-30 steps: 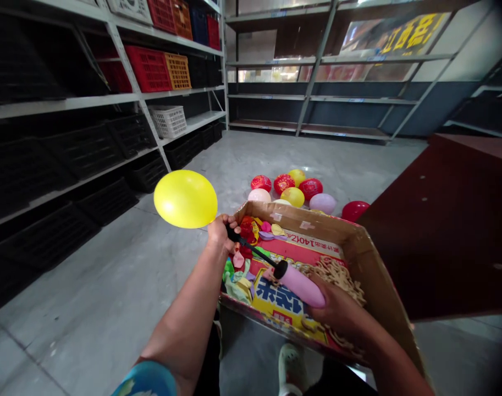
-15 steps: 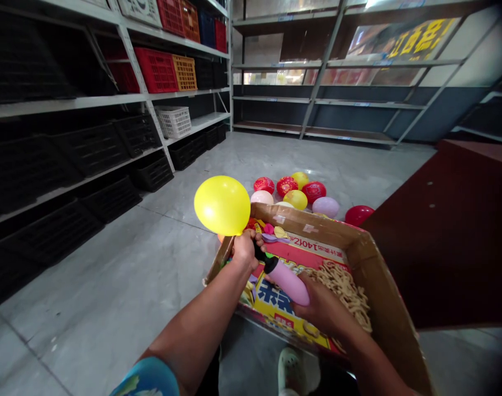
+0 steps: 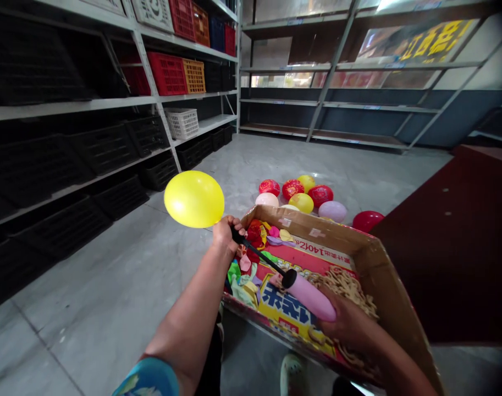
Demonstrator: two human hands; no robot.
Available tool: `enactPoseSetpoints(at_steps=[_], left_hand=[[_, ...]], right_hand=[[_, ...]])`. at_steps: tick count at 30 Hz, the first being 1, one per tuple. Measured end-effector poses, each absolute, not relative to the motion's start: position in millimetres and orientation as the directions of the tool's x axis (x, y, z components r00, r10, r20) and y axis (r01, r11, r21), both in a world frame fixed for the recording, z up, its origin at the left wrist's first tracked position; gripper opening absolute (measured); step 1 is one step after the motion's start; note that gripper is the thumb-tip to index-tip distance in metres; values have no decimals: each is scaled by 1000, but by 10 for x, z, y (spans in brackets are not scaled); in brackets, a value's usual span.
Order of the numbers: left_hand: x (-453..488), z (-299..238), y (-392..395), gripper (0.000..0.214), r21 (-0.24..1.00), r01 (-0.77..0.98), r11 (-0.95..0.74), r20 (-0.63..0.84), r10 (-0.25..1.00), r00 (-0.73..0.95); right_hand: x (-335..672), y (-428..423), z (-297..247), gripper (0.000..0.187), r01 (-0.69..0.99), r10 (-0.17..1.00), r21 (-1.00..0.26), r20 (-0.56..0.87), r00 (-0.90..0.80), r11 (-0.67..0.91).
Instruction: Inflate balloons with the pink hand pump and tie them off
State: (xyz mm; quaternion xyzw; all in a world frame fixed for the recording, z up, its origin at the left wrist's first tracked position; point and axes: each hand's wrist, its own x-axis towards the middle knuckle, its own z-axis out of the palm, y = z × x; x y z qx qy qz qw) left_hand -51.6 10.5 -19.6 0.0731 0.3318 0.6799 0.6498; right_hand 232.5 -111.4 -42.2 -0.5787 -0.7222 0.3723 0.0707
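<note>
An inflated yellow balloon (image 3: 194, 198) sits at the nozzle end of a hand pump. My left hand (image 3: 226, 235) is closed around the balloon's neck and the pump's black front end. My right hand (image 3: 331, 308) wraps the rear of the pink balloon pump (image 3: 310, 294), partly hidden behind it. Between the two hands a black rod (image 3: 265, 258) shows, drawn out of the pink barrel. Both hands are above a cardboard box (image 3: 316, 223), which holds loose uninflated balloons (image 3: 244, 283) at its left and a heap of tan balloons or bands (image 3: 347, 286) at its right.
Several blown-up balloons (image 3: 301, 202) lie on the floor beyond the box. Shelving with black crates (image 3: 98, 154) and a white basket (image 3: 182, 123) runs along the left. A dark red panel (image 3: 452, 247) stands at the right. A shoe (image 3: 292, 374) shows below the box.
My hands have moved apart, exposing the pump's black rod. The left hand and yellow balloon shifted left in view; the balloon looks slightly larger. My right hand moved right and down.
</note>
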Motion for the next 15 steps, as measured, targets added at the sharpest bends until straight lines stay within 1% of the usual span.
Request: enactPoseSetpoints(at_steps=[3,6,8,12,15], left_hand=[[-397,-246,75,19,554,-829,79,-353,924,-148],[-200,-292,2,18,558,-815,156,-382,920,-86],[-60,-313,-61,19,559,-806,195,-395,917,-53],[142,-312,-160,19,560,-799,220,-405,914,-32],[145,-266,-155,17,560,-798,222,-380,925,-9]], right_hand=[[2294,-1110,-470,29,790,890,-609,-317,-328,74],[2182,-1093,-542,27,805,900,-586,-297,-319,92],[2103,-1080,-574,29,814,915,-574,-274,-296,92],[2003,-1064,-568,32,783,924,-613,-232,-304,104],[1979,-1065,-535,34,758,924,-646,-231,-306,90]])
